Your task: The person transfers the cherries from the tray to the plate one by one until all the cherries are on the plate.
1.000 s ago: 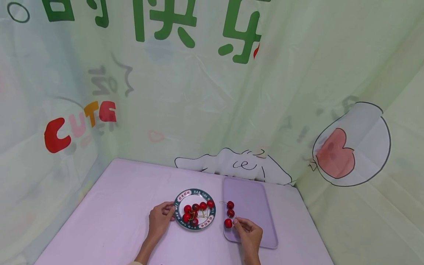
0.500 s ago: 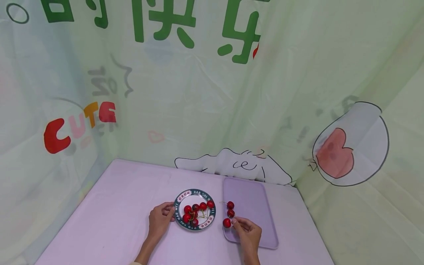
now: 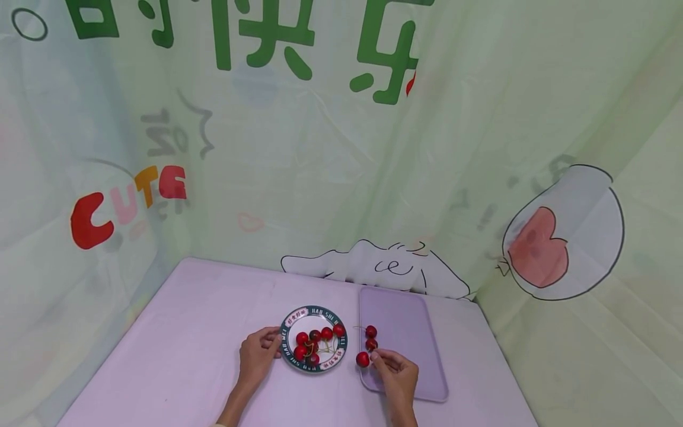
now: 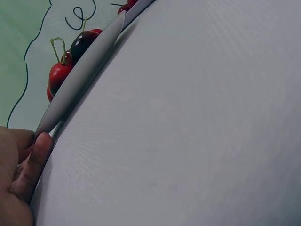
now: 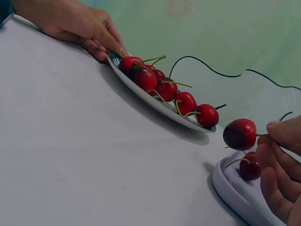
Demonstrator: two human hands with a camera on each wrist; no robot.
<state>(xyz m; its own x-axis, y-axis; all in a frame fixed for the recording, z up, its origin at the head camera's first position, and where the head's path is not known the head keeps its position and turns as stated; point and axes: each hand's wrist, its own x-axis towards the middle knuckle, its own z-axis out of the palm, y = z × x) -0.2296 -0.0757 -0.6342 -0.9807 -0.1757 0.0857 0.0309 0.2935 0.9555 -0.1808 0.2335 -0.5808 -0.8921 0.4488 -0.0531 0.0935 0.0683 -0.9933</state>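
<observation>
We see a table (image 3: pixel 187 344) covered with a pale lilac cloth, set into a corner of green printed drapes. Directly on it, near the middle, sits a round plate (image 3: pixel 290 320) with a dark lettered rim, bearing red cherries. Just to the right of the plate lies a lilac rectangular tray (image 3: pixel 411 332), reaching to the far edge of the table. Plate and tray lie close together but apart.
</observation>
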